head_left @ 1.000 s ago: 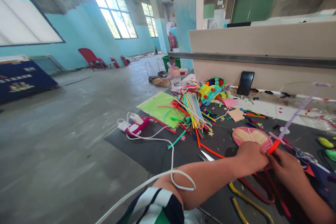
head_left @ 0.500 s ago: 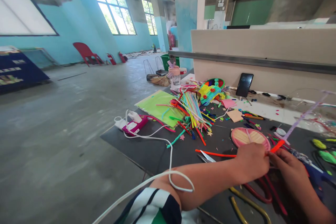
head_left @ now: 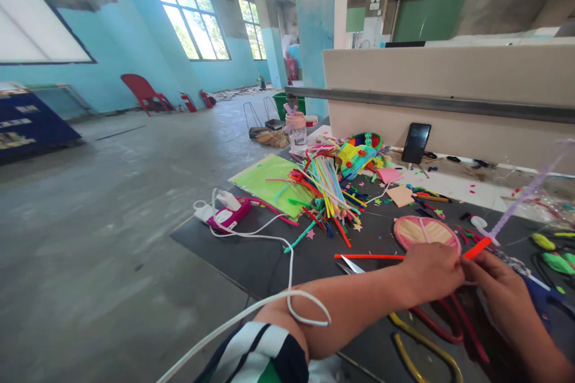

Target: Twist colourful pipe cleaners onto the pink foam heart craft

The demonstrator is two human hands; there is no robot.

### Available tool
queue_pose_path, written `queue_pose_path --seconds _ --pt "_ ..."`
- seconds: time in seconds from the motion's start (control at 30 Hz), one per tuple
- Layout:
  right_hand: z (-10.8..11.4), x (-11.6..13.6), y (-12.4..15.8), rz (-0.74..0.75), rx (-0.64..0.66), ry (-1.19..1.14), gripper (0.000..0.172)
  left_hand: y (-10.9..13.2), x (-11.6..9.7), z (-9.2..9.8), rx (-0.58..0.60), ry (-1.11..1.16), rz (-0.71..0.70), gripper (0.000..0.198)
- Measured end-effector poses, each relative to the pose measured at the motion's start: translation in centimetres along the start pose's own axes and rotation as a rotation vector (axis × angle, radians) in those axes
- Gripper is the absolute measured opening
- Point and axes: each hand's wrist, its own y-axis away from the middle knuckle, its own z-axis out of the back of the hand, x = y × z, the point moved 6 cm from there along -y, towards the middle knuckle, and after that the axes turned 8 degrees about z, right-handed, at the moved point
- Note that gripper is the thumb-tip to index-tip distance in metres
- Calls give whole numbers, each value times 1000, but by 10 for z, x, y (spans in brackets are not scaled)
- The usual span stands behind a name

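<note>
My left hand (head_left: 431, 272) is closed with its fingers pinched on an orange pipe cleaner (head_left: 477, 248). Fingertips of my right hand (head_left: 498, 281) grip the same orange piece from the other side. A lilac pipe cleaner (head_left: 523, 197) rises from the orange piece toward the upper right. Behind my left hand lies a pink-rimmed oval disc (head_left: 422, 232), partly covered. Another stretch of orange pipe cleaner (head_left: 368, 257) runs along the table under my left wrist; whether it joins the held piece is hidden. Scissors (head_left: 351, 264) show their blades beside my left forearm.
A pile of coloured pipe cleaners (head_left: 330, 188) and a green sheet (head_left: 269, 179) lie left of my hands. A white cable (head_left: 251, 311) loops over my left forearm from a pink power strip (head_left: 230, 215). A phone (head_left: 416, 143) leans on the partition. Yellow-handled pliers (head_left: 406, 359) lie nearby.
The view has shifted slightly. Both hands stay together on the orange pipe cleaner, and the lilac pipe cleaner has swung a little, its far end higher and farther right.
</note>
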Motion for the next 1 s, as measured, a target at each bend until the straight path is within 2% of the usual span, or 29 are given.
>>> queue_pose_path --seconds 0.07,0.13,0.2,0.3,0.47,0.57,0.63,0.7,0.87,1.0 --pt "-5 -5 -1 -61 53 -186 24 -3 8 -1 34 254 111 28" --pt "-5 -11 -1 -113 49 -320 30 -4 15 -5 93 536 231 29" --pt "-4 -15 -2 -146 39 -363 30 -3 19 -9 155 752 322 34" --pt "0 -14 -3 -145 40 -299 21 -1 21 -13 210 870 372 33" --pt "6 6 -1 -17 36 150 27 -2 21 -12 171 733 368 27" --pt "6 17 -1 86 9 421 29 -3 18 -8 108 521 271 22" --pt "4 18 -2 122 5 512 29 -4 15 -7 95 403 205 21" --pt "3 15 -4 111 23 496 29 -4 15 -8 96 361 188 22" --pt "1 0 -9 2 113 186 27 -5 19 -9 103 451 215 25" --pt "1 2 -12 41 120 212 25 -6 22 -9 76 505 227 22"
